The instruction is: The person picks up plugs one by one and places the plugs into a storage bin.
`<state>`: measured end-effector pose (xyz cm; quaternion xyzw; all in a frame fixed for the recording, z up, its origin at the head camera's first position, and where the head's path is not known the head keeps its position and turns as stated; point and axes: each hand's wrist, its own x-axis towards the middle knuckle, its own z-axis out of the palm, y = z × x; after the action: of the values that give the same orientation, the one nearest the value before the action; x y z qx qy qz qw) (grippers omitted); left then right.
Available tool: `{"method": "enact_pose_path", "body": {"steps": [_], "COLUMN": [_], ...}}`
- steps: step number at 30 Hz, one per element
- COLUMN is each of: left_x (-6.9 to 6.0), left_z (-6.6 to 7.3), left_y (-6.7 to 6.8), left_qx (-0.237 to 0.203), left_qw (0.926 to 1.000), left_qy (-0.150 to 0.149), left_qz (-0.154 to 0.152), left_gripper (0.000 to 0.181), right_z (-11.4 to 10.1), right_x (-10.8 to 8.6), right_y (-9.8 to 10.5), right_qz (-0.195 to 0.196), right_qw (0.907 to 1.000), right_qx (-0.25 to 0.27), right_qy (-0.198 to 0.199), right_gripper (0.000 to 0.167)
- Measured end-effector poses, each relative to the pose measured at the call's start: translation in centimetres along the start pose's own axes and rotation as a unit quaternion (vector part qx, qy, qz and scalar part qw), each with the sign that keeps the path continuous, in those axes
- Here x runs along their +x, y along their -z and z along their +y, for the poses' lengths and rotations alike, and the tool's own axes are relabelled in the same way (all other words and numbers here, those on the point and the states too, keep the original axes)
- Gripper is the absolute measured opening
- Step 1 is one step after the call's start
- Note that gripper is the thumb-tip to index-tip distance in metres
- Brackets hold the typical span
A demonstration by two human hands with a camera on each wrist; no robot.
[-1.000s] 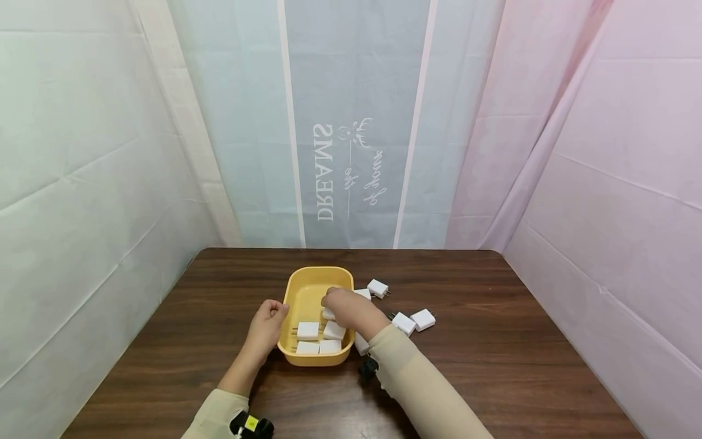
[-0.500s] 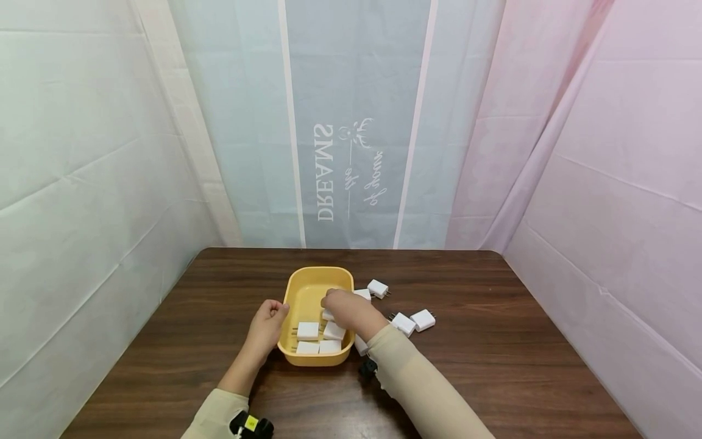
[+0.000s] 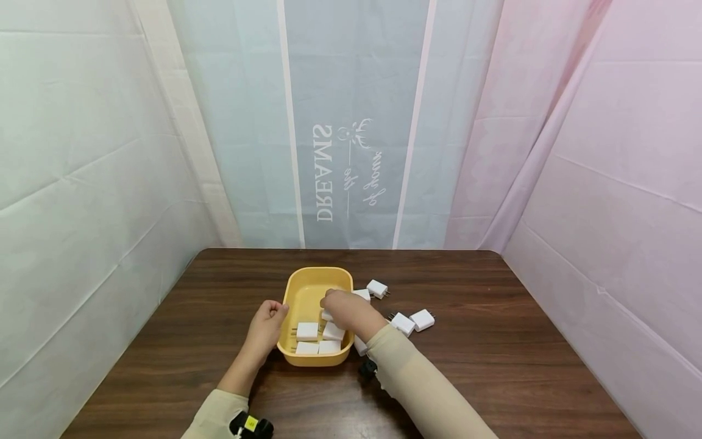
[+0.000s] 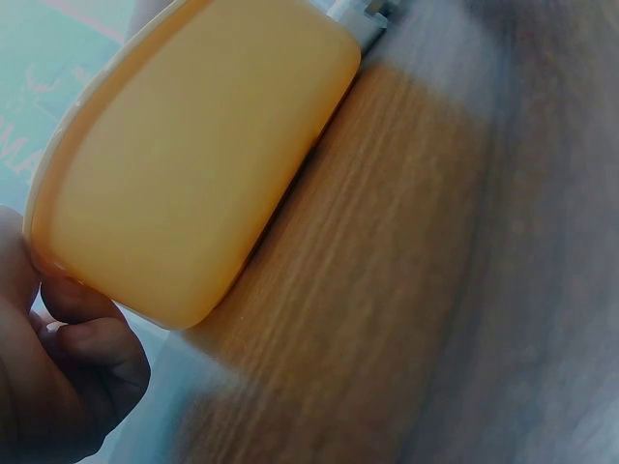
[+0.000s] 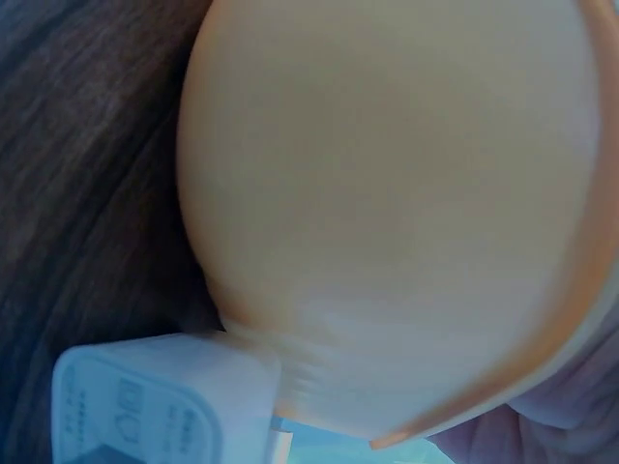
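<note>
A yellow plastic bin (image 3: pixel 307 285) stands on the table with several white plug chargers (image 3: pixel 307 331) in its near part. My left hand (image 3: pixel 265 326) pinches the bin's left rim between thumb and curled fingers; the left wrist view shows this grip on the yellow wall (image 4: pixel 193 155) close up. Reaching over the right rim, my right hand (image 3: pixel 351 311) holds a white plug charger (image 3: pixel 327 315) inside the bin, its fingertips mostly hidden. In the right wrist view the bin wall (image 5: pixel 387 193) covers most of that hand.
Right of the bin, more white chargers lie on the brown wooden table (image 3: pixel 493 353): one charger (image 3: pixel 377 288) at the back, a pair with one charger (image 3: pixel 423 320) farthest right, and one (image 5: pixel 145 401) against the bin wall. Fabric curtains (image 3: pixel 351 73) enclose the table's back and sides.
</note>
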<state>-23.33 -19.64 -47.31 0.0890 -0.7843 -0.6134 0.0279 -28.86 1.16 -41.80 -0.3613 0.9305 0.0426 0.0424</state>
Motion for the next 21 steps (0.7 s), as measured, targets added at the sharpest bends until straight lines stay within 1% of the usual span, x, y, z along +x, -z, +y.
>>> {"method": "enact_pose_path", "body": {"steps": [2,6,10,13,17,21], "left_x": [0.0,-0.1,0.0,-0.1,-0.3,-0.2], "left_z": [0.0,-0.1,0.1,0.2,0.1,0.3], "left_y": [0.0,0.0,0.0,-0.1,-0.1,-0.1], "left_qx": [0.000,-0.001,-0.003,-0.001,0.007,0.008], "left_qw": [1.0000,1.0000,1.0000,1.0000,1.0000,0.9999], "left_qy": [0.000,-0.004,-0.008,-0.005,0.002,-0.003], "left_qz": [0.001,0.001,0.002,0.005,0.007,0.008], "left_gripper": [0.026,0.027,0.027,0.026,0.026,0.025], "right_z": [0.0,0.1,0.4,0.4,0.5,0.7], "right_x": [-0.1,-0.4,-0.5,-0.6,-0.8,-1.1], "right_y": [0.2,0.4,0.7,0.8,1.0,1.4], "right_qz": [0.001,0.016,0.032,0.038,0.046,0.054], "right_qw": [1.0000,0.9997,0.9990,0.9984,0.9978,0.9977], "right_qx": [0.004,0.016,0.028,0.037,0.040,0.034], "right_qy": [0.000,0.001,0.010,0.019,0.025,0.022], "right_gripper": [0.028,0.028,0.023,0.021,0.023,0.030]}}
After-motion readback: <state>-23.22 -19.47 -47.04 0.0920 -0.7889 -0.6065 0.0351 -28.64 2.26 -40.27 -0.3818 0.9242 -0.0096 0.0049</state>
